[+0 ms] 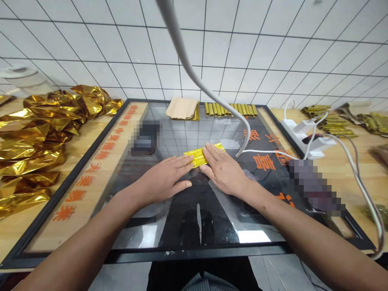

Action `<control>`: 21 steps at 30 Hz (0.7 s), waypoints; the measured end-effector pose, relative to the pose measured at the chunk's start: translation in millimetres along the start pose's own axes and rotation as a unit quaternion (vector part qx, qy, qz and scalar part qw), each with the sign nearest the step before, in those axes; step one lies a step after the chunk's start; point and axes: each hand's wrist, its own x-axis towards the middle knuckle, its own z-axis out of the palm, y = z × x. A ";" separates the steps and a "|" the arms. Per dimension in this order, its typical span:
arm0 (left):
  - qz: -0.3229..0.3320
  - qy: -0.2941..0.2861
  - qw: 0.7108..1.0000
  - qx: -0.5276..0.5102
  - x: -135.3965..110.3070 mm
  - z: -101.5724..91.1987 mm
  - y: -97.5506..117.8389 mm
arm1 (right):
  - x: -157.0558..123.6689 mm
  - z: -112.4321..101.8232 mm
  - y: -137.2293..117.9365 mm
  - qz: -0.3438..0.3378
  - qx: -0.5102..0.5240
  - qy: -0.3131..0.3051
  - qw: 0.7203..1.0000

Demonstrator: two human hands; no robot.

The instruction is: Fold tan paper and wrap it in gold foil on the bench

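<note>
A gold foil strip [197, 154] lies flat on the glass tabletop [188, 202] in front of me. My left hand [165, 178] rests palm down with its fingers stretched out, the fingertips pressing the strip's left part. My right hand [221, 165] also lies flat with fingers extended, covering the strip's right part. Neither hand is wrapped round anything.
A heap of crumpled gold foil [39, 137] fills the wooden bench at left. A row of rolled gold tubes [230, 109] and a tan paper stack [182, 108] sit at the back. A white power strip [303, 135] with cables lies at right, with more gold pieces [330, 121] behind.
</note>
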 end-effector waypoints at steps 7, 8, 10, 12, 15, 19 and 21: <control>-0.010 0.009 1.000 -0.006 -1.3 1.4 0.9 | 0.0 -4.0 26.5 0.044 -0.031 0.015 0.998; -0.010 0.007 1.000 -0.008 -1.3 1.2 0.8 | 0.1 -4.1 28.0 0.047 -0.035 0.015 0.998; -0.012 0.002 1.000 -0.011 -1.1 0.6 0.7 | 0.2 -3.9 29.7 0.055 -0.041 0.013 0.998; -0.013 0.000 1.000 -0.011 -0.7 0.1 1.0 | 0.1 -3.7 31.0 0.069 -0.047 0.009 0.996; -0.015 -0.002 1.000 -0.005 0.2 -0.9 2.0 | -0.6 -4.1 34.6 0.096 -0.060 0.010 0.994; -0.017 -0.010 1.000 0.004 1.2 -2.8 3.6 | -2.3 -8.8 34.6 0.117 -0.054 0.042 0.991; -0.014 -0.012 1.000 0.010 1.4 -3.2 4.0 | -2.3 -12.1 27.0 0.093 -0.040 0.070 0.992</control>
